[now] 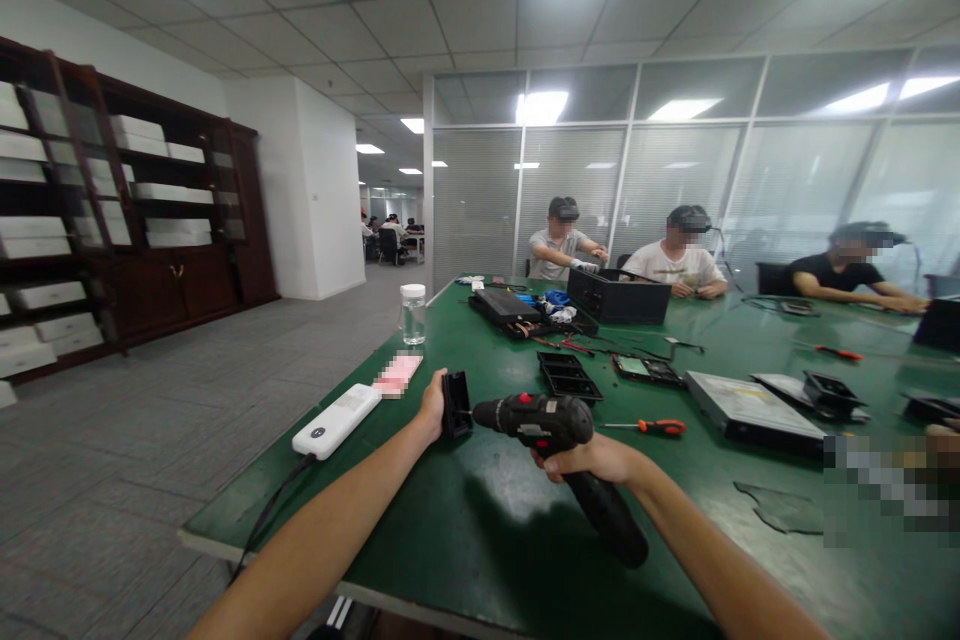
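My left hand (433,406) grips a small black plastic part (457,404) and holds it upright above the green table (420,520). My right hand (592,458) is wrapped round the handle of a black cordless drill (544,420) with red buttons. The drill lies sideways and points left, its bit at the black part; whether the tip touches is too small to tell. Behind the drill lies a black tray-like frame (570,377). A screwdriver with an orange and black handle (660,427) rests to the right of the drill.
On the left are a white power bank (337,422) with a cable and a lidded clear jar (412,317). A silver drive unit (754,410) and a circuit board (646,369) lie to the right. Farther back stands a black case (619,297); three people sit beyond.
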A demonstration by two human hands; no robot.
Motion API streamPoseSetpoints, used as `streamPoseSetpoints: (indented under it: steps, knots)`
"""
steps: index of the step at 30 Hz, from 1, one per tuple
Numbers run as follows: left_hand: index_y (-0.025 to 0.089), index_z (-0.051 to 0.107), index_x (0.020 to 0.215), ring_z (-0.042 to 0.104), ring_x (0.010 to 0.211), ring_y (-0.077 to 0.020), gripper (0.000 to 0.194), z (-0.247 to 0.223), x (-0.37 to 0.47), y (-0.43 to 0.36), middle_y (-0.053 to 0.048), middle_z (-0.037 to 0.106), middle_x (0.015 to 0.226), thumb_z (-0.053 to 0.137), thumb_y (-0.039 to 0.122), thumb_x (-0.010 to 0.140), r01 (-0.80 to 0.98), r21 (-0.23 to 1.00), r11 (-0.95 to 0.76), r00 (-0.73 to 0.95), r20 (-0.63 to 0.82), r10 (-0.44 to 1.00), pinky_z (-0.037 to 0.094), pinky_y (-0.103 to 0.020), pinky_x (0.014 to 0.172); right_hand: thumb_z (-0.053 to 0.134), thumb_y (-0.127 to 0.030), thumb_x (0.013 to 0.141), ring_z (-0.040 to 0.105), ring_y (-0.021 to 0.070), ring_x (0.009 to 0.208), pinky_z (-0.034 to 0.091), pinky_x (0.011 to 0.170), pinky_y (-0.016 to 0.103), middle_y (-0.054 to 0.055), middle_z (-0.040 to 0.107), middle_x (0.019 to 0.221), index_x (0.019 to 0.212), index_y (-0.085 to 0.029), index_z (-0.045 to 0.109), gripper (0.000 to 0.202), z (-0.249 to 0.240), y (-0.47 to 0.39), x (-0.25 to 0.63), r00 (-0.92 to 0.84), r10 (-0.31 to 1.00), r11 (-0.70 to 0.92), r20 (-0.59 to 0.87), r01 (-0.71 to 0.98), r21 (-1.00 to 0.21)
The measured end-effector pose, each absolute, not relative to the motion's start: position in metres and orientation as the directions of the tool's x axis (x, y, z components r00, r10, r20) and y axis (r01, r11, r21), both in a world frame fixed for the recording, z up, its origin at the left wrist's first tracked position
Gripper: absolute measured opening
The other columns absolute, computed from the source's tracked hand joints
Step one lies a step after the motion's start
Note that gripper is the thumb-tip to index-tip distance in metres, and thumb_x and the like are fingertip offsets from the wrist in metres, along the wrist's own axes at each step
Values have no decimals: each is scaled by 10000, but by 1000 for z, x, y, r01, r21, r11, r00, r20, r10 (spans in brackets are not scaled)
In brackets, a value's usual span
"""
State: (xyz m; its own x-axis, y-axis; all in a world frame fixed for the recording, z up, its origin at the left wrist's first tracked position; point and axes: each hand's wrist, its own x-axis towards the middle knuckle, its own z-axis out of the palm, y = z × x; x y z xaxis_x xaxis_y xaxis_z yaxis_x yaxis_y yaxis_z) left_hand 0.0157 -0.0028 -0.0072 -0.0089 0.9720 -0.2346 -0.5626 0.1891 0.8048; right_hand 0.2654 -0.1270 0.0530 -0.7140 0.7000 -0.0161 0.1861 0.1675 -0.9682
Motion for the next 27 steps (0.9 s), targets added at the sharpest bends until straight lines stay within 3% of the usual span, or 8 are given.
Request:
streamPoseSetpoints:
  steps: [27]
  knots:
    - [178, 512, 636, 489, 435, -149, 368, -10, 14, 0, 5, 496, 514, 538, 545, 639, -534, 829, 167, -3, -200, 980, 419, -281, 450, 673, -293, 656, 506, 116, 627, 404, 607, 260, 14, 525, 724, 865, -112, 597, 287, 51, -126, 266, -693, 721, 130, -8, 147, -981]
